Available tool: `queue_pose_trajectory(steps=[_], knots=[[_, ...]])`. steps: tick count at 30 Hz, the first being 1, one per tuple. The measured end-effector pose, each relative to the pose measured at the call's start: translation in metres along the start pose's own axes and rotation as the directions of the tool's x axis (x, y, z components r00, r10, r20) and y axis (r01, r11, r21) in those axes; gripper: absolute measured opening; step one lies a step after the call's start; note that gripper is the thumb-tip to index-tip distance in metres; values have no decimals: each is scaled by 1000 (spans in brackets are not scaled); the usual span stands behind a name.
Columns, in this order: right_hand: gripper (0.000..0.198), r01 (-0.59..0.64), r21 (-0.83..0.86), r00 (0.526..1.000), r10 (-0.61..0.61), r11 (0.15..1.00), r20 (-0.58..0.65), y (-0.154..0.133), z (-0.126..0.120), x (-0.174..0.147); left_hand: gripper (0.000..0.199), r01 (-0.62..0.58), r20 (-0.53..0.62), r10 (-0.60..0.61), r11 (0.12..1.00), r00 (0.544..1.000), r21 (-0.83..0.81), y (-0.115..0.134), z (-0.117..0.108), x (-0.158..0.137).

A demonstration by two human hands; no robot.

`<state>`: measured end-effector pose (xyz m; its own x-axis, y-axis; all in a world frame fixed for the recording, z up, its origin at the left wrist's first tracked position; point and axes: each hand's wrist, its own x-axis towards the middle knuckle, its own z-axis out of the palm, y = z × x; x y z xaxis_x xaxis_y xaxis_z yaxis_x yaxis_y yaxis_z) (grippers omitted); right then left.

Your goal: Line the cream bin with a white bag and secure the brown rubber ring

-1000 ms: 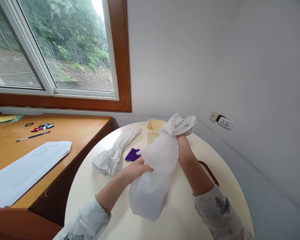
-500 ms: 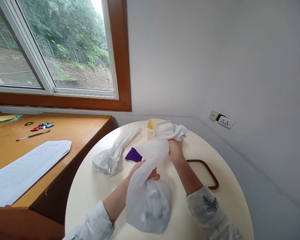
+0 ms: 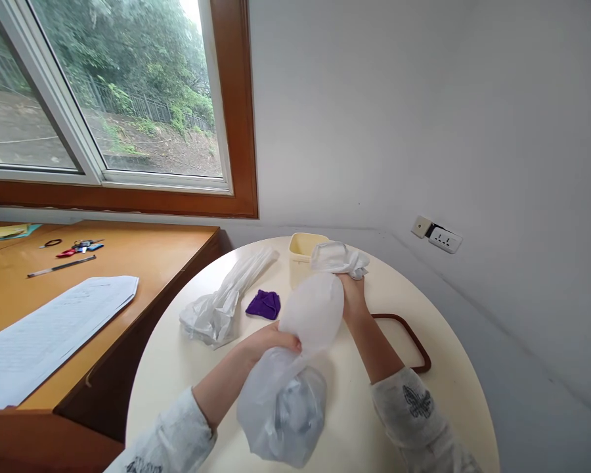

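Observation:
A translucent white plastic bag hangs over the near part of the round table, with pale bluish, crumpled contents blurred inside it. My left hand is closed around the bag's middle, thumb on top. Farther out, my right hand grips the bag's gathered top, and the loose end with its handles flops beyond the fingers. Between my hands the plastic bulges like a balloon. A folded purple cloth lies just beyond my left hand. Another white plastic bag, long and crumpled, lies to the left.
A pale yellow square bin stands at the back of the round table, partly behind the bag's top. A brown rounded frame lies right of my right forearm. The wooden desk at left holds papers, a pen and keys.
My left hand has closed around the bag's middle, where its fingers were open behind it before. The stretch between my hands has puffed out, and the lower part has shifted slightly left.

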<state>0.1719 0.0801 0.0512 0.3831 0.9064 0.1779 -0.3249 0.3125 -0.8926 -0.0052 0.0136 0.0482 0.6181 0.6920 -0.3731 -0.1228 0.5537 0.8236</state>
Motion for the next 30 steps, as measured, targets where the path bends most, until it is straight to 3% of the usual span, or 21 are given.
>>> queue_pose_trajectory(steps=[5,8,12,14,17,19,20,21,22,23,24,26,27,28,30], knots=[[27,-86,85,996,88,993,-27,8,-22,11,20,-78,65,83,994,994,-83,6,-9,4],[32,-55,63,996,59,996,-70,9,-38,15,14,-118,93,122,992,988,-45,10,-8,3],[48,17,-11,968,-19,1000,-249,-1,-62,21,11,-136,30,135,991,990,12,13,-9,6],[54,82,-70,934,-101,994,-342,-10,-69,22,15,-140,20,140,989,990,39,14,-11,7],[45,278,-289,851,-374,916,-369,-29,-66,12,18,-134,-7,135,990,991,45,16,-13,8],[37,420,-403,822,-529,813,-211,-42,-53,-3,17,-120,-36,122,992,992,39,17,-13,8],[38,477,-399,840,-540,783,-56,-49,-44,-13,18,-111,-47,113,993,992,37,18,-13,8],[45,530,-382,846,-504,757,175,-55,-35,-23,18,-99,-54,101,994,993,39,18,-13,9],[59,569,-373,802,-395,733,449,-60,-25,-33,18,-84,-56,86,995,995,46,19,-12,9],[76,606,-383,711,-257,697,655,-64,-15,-42,17,-69,-57,72,996,996,55,19,-11,9],[90,632,-398,615,-118,665,779,-65,-6,-49,16,-54,-61,58,997,996,61,19,-11,9],[100,679,-385,411,111,625,905,-62,7,-57,14,-25,-65,31,995,997,95,20,-10,7],[101,681,-394,353,195,617,915,-57,11,-58,12,-13,-56,20,991,998,131,21,-10,5],[100,676,-412,325,255,611,911,-52,13,-57,11,-2,-39,9,985,999,174,22,-10,3],[94,647,-472,359,306,599,882,-39,12,-53,9,4,13,-7,967,1000,255,24,-10,-2]])
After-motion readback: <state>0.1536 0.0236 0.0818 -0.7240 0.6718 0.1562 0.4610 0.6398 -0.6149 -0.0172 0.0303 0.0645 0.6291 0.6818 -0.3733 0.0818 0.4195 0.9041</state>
